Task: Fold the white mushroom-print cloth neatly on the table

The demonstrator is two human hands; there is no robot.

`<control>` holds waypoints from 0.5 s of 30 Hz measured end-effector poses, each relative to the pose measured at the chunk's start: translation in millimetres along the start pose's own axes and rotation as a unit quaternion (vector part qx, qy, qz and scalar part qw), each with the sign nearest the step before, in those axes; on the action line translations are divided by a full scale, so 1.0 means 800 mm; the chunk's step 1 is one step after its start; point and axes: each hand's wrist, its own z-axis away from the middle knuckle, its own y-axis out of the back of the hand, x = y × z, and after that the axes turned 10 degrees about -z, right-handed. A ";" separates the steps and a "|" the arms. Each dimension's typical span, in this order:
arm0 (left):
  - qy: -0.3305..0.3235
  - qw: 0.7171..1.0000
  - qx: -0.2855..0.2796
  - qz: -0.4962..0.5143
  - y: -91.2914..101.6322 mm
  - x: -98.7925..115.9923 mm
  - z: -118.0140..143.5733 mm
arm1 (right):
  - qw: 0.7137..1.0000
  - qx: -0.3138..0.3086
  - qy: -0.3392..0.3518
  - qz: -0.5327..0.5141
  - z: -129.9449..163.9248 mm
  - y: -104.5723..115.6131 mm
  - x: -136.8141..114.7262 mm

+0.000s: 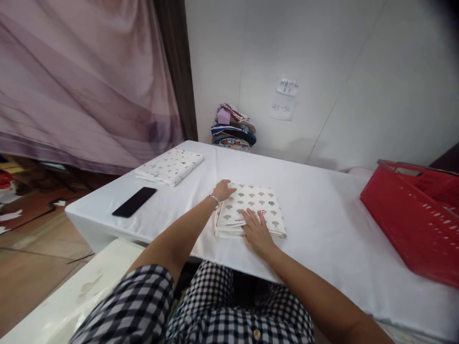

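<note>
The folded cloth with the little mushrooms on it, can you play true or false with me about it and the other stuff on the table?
1. Both hands rest on the folded cloth. True: the left hand is at its far left corner and the right hand lies flat on its near edge.
2. The phone lies on top of the cloth. False: it lies on the table, off to the left.
3. The basket on the right is blue. False: it is red.
4. A second folded cloth lies near the table's far left corner. True.
5. The left wrist wears a bracelet. True.
</note>
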 end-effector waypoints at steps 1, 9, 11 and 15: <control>-0.022 1.000 -0.003 -0.005 0.001 0.004 -0.005 | 1.000 0.001 -0.008 -0.002 -0.001 -0.002 -0.001; -0.143 0.982 -0.019 -0.120 -0.047 0.035 -0.024 | 0.999 0.017 0.017 -0.023 -0.010 -0.003 -0.003; -0.119 0.985 -0.019 -0.124 -0.057 0.033 -0.029 | 0.999 0.023 0.031 -0.029 -0.008 0.000 -0.001; -0.104 0.987 -0.015 -0.119 -0.063 0.030 -0.038 | 0.999 0.010 0.043 -0.031 -0.003 -0.004 0.000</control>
